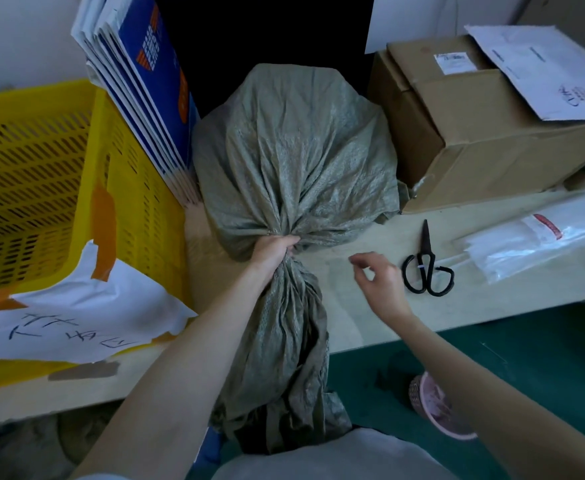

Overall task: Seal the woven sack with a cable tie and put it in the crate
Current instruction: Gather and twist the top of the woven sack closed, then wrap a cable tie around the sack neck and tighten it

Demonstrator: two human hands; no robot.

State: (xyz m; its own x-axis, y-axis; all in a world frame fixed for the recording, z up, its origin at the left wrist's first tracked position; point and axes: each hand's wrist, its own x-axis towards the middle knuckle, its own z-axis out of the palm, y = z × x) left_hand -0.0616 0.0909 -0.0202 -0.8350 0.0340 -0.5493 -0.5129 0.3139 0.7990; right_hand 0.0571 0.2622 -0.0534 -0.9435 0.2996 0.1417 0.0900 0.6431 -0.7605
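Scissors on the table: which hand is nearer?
Right. The right hand hovers open just left of the scissors, not touching. The left hand grips the sack neck, farther left.

1. Black-handled scissors [426,266] lie flat on the pale tabletop [353,306], blades shut, tips pointing away from the table's near edge.
2. A clear plastic packet [533,244] with a red-printed label lies just right of the scissors, partly over the table's right end.
3. A brown cardboard box [485,133] sits at the back right; a small white label is stuck on its top face.
4. White printed sheets [543,67] rest on the box top, overhanging its right side.
5. A stack of flat blue-and-white printed cartons [145,98] leans upright at the back left.
6. Green floor [526,368] below the table edge; a pink shoe [436,407] is on it.
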